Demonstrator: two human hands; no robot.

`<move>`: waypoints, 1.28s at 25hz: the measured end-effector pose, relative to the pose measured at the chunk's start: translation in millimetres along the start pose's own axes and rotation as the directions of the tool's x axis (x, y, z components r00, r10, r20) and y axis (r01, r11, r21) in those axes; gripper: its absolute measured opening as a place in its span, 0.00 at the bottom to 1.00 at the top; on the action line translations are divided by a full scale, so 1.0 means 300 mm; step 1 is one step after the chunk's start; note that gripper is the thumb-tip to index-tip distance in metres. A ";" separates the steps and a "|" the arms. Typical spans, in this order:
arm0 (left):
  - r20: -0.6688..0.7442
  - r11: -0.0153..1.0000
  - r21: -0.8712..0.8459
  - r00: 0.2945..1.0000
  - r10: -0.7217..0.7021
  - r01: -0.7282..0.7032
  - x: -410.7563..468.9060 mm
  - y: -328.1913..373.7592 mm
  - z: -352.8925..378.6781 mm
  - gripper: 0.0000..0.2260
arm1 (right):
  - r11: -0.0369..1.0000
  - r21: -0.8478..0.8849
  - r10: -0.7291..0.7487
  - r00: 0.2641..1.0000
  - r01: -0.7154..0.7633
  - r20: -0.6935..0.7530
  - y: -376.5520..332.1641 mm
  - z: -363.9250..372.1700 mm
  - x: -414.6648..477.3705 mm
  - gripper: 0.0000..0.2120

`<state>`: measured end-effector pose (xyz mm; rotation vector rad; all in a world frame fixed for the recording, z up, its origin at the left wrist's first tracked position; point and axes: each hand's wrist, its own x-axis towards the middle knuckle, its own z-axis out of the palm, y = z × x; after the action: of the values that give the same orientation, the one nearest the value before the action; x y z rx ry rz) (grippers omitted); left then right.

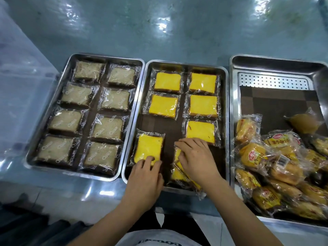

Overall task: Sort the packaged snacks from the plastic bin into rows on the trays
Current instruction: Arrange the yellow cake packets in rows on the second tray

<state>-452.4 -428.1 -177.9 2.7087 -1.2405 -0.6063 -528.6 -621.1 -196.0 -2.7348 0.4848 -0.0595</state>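
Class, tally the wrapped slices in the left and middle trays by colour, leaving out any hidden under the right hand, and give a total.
Pale brown wrapped bread slices: 8
Yellow wrapped cake slices: 6
Total: 14
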 end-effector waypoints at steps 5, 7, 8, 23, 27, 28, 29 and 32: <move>0.068 1.000 -0.017 0.998 -0.001 0.002 -0.057 -0.071 0.055 0.23 | 0.984 0.038 -0.180 0.966 0.176 0.187 -0.061 0.037 0.114 0.21; 0.056 1.000 -0.003 0.998 -0.001 0.001 -0.053 -0.063 0.056 0.23 | 0.974 0.037 -0.227 0.937 0.226 0.264 -0.067 0.058 0.143 0.24; 0.042 1.000 0.013 0.999 0.006 -0.007 -0.049 -0.059 0.052 0.23 | 0.973 0.017 -0.224 0.931 0.229 0.290 -0.065 0.068 0.146 0.25; 0.012 0.992 0.122 0.999 0.038 -0.039 0.221 -0.123 -0.017 0.29 | 0.985 -0.171 0.038 0.988 -0.013 0.149 -0.123 0.079 0.022 0.25; 0.023 0.992 0.117 0.998 0.050 -0.053 0.256 -0.132 -0.027 0.32 | 0.982 -0.171 0.096 0.988 -0.075 0.122 -0.118 0.086 0.033 0.26; 0.029 0.991 0.122 0.999 0.045 -0.049 0.257 -0.129 -0.027 0.32 | 0.983 -0.165 0.101 0.988 -0.081 0.120 -0.120 0.086 0.036 0.26; 0.038 0.991 0.127 0.998 0.041 -0.046 0.257 -0.127 -0.026 0.33 | 0.985 -0.156 0.100 0.988 -0.080 0.119 -0.121 0.086 0.037 0.26; 0.053 0.990 0.130 0.998 0.040 -0.047 0.257 -0.126 -0.032 0.34 | 0.992 -0.101 0.087 0.992 -0.078 0.091 -0.103 0.069 0.018 0.25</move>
<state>-376.6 -461.3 -202.8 2.7787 -1.3952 -0.6126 -511.4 -588.7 -204.5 -2.7928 0.5873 0.1186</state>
